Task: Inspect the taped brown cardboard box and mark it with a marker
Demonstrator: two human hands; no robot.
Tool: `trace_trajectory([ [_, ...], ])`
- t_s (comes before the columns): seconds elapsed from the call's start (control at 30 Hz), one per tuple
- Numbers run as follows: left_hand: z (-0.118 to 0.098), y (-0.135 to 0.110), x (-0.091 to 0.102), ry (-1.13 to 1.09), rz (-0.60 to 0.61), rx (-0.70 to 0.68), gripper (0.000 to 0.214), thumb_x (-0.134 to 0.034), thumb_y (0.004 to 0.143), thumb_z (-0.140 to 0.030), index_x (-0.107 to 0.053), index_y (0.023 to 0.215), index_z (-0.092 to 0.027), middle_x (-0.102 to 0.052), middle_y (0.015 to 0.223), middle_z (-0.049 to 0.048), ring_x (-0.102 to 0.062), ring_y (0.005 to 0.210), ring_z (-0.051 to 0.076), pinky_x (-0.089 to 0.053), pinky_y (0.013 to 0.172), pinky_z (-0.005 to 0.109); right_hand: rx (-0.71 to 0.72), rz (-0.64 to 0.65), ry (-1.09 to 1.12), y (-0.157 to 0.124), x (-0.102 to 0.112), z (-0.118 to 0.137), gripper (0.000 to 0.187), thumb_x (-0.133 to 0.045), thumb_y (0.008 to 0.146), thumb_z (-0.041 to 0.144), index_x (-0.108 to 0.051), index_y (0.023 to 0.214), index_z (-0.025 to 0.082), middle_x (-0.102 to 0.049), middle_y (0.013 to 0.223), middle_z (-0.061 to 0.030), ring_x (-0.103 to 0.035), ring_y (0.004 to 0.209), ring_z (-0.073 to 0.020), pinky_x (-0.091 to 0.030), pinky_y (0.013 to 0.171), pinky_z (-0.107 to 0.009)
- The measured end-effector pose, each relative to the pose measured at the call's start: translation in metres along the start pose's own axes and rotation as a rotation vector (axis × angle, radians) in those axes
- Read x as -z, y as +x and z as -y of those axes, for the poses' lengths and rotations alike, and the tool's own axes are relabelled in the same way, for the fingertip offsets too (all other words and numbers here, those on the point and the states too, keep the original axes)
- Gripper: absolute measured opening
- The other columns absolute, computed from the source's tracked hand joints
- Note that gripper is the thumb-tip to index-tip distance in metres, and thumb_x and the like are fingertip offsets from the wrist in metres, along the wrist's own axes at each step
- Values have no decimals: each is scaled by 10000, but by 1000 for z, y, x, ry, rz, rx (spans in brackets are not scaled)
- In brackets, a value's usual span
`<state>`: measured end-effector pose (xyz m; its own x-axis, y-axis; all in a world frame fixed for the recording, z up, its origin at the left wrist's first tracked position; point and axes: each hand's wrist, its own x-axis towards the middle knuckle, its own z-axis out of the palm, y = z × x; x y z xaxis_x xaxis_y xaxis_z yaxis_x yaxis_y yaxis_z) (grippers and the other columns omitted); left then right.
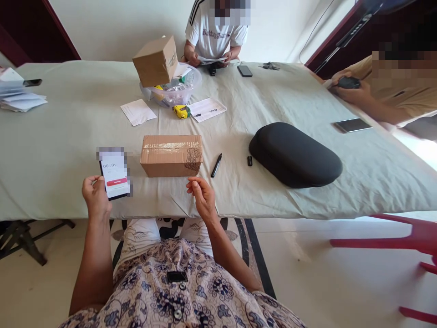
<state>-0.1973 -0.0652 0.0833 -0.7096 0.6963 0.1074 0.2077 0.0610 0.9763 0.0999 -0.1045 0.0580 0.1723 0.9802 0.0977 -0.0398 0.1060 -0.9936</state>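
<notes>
My left hand (95, 193) holds a smartphone (114, 175) upright over the table's near edge, its screen lit with a red button. My right hand (202, 195) hovers just in front of a taped brown cardboard box (171, 155), fingers loosely curled and holding nothing. The box lies flat on the grey-green tablecloth (68, 150), with black scribbles on its right end. A black marker (216, 165) and its cap (250, 160) lie to the right of the box.
A black oval case (295, 154) sits to the right. Further back are a yellow tape measure (180, 111), papers (138, 111), a clear tub (175, 91) with another box (156, 60) on it. One person sits opposite, another at right; a red chair (403, 241) stands nearby.
</notes>
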Motion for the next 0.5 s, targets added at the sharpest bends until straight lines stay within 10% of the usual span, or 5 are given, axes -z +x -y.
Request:
trace_trajectory([
  [0.33,-65,-96,-62,-533,407,58,414,-800,730,-491,-532,874,-210,-624,702,-37,-604,566,100,-484,548,202,-72,472,148,-20,3,20,603,-532,958,618,-502,1432,246,-764,882,-22,-642,632,-108,-506,609,-267],
  [0.5,-76,-128,-91,-630,493,104,372,-797,770,-476,-549,855,-212,-622,711,-30,-585,572,95,-487,547,201,-93,413,271,-28,26,31,734,-738,838,582,-459,1455,300,-747,838,3,-659,664,-130,-552,612,-285],
])
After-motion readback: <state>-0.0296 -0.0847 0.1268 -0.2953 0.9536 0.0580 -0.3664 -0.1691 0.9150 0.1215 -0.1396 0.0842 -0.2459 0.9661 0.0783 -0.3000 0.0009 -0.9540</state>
